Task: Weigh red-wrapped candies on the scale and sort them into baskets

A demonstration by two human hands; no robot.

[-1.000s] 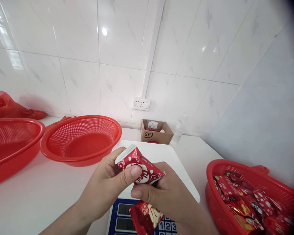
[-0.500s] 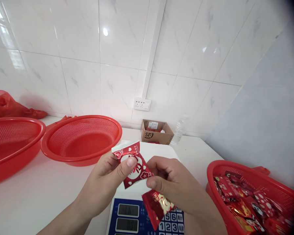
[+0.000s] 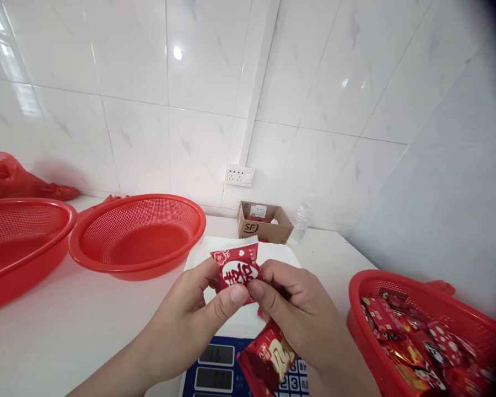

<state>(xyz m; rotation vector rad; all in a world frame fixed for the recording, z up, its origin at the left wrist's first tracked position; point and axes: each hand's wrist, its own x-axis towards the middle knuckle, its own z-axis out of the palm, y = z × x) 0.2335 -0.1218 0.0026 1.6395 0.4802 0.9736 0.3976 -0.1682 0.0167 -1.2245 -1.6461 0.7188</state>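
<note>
My left hand and my right hand meet over a digital scale with a white weighing plate. Both thumbs and forefingers pinch a small red candy packet with white print, held upright between them. A second red packet with gold lettering is tucked under the lower fingers of my right hand, above the scale's keypad.
Two red mesh baskets stand at the left. Another red basket holding several red packets is at the right. A cardboard box, a clear bottle and a wall socket are at the back. A red bag lies far left.
The packet swung from a tilt in my left hand to upright. My right hand came away briefly, then returned to pinch it too. The second packet stayed under my right hand.
</note>
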